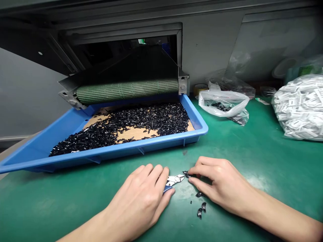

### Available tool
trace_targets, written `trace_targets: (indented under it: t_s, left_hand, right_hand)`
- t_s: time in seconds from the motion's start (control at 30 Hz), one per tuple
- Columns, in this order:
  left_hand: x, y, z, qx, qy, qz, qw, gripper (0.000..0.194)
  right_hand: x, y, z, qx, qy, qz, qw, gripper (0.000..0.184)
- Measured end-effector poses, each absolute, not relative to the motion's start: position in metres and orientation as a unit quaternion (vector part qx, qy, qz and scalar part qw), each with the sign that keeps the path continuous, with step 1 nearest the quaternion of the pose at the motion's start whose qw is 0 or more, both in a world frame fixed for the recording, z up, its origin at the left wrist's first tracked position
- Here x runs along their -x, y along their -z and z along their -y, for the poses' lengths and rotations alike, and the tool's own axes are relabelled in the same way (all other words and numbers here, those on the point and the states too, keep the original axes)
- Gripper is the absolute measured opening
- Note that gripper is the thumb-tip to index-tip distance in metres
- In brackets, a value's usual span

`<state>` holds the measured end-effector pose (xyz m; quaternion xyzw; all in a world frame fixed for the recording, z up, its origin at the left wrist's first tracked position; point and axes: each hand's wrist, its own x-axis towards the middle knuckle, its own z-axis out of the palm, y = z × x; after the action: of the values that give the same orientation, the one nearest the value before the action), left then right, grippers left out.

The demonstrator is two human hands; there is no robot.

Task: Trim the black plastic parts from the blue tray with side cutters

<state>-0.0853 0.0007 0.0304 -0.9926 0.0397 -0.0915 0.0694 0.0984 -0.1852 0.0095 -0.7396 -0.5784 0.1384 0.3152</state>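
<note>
Steel side cutters (174, 180), blue-handled, clenched in left hand (138, 198).
Right hand (222, 185) pinching black plastic piece (186, 173) at cutter tips; blue tray (101, 155) at 11 o'clock, loose black pieces (200, 210) at 5 o'clock.

Blue tray (101, 153) on green mat (252, 161), heaped with black parts (141, 122), under green roller (126, 90); clear bag (223, 102), tape roll (200, 89), bag of white parts (300, 107) to right.

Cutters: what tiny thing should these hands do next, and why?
Probably squeeze the cutters gently on the black piece. The left hand grips the cutters, and the right hand pinches the piece right at their tips, so it looks ready for one small snip.
</note>
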Motion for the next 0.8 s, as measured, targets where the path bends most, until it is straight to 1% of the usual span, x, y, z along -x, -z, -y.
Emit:
trace_targets:
  t_s: [0.13, 0.3, 0.53, 0.63, 0.8]
  left_hand:
    - [0.082, -0.03, -0.003, 0.992, 0.092, -0.042, 0.073, 0.032]
    - [0.084, -0.027, -0.006, 0.992, 0.092, -0.038, 0.076, 0.032]
    - [0.085, -0.03, -0.013, 0.991, 0.099, -0.041, 0.082, 0.033]
    - [0.083, -0.031, -0.014, 0.991, 0.096, -0.041, 0.078, 0.033]
    - [0.083, -0.026, -0.015, 0.994, 0.084, -0.034, 0.059, 0.033]
  right_hand:
    - [-0.097, -0.009, 0.184, 0.739, -0.112, 0.589, 0.306, 0.023]
    - [-0.096, -0.007, 0.185, 0.753, -0.102, 0.567, 0.317, 0.02]
    - [-0.092, 0.002, 0.17, 0.738, -0.03, 0.608, 0.29, 0.025]
    - [-0.094, 0.003, 0.164, 0.727, -0.04, 0.617, 0.299, 0.022]
    - [-0.098, 0.005, 0.165, 0.714, -0.075, 0.607, 0.34, 0.019]
